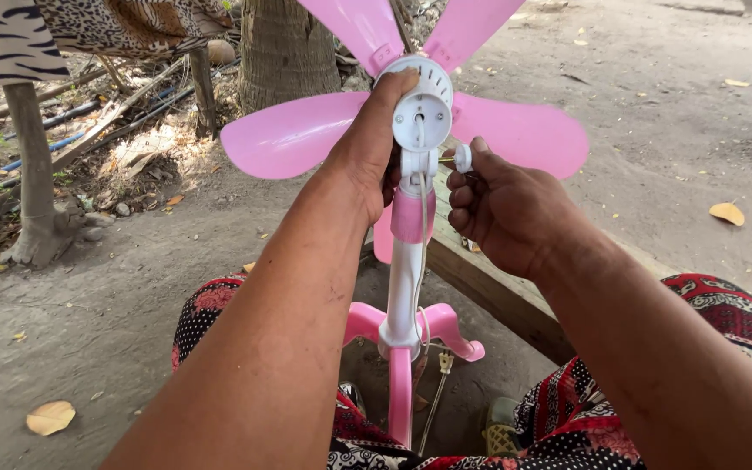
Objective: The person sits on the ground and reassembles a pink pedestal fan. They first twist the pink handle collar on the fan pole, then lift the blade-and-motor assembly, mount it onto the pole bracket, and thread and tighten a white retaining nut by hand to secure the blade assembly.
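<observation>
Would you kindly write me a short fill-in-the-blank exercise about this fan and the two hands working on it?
1. The fan's blades are ____ in colour.
2. The left hand grips the white ____ housing behind the blades.
3. The right hand pinches a small white ____ beside the housing.
4. The fan's base has pink ____.

Missing words: pink; motor; knob; legs

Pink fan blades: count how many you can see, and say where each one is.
5. Two point up, one left, one right, and one points down, mostly hidden behind the stand and left hand.
</observation>
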